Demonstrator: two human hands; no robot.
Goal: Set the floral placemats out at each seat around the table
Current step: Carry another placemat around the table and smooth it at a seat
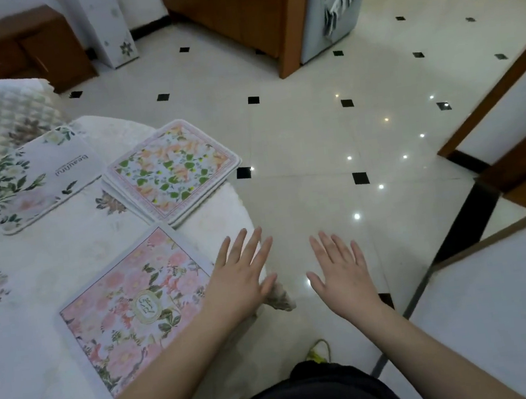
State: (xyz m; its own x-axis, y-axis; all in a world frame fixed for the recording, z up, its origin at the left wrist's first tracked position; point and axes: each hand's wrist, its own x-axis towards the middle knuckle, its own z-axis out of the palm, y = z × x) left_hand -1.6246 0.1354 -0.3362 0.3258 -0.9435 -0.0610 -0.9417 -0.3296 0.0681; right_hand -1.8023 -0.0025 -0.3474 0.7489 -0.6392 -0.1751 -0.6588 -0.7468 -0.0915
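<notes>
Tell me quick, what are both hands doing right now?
Left hand: open, fingers spread, holding nothing, at the table's edge beside the pink placemat.
Right hand: open, holding nothing, over the floor.

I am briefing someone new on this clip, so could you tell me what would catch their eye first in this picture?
First, the two bare hands spread open in the lower middle: the left hand at the table's edge, the right hand over the glossy tiled floor. Next, the pink floral placemat lying flat beside the left hand. Beyond it, a stack of orange-and-green floral placemats overhangs the table's edge.
</notes>
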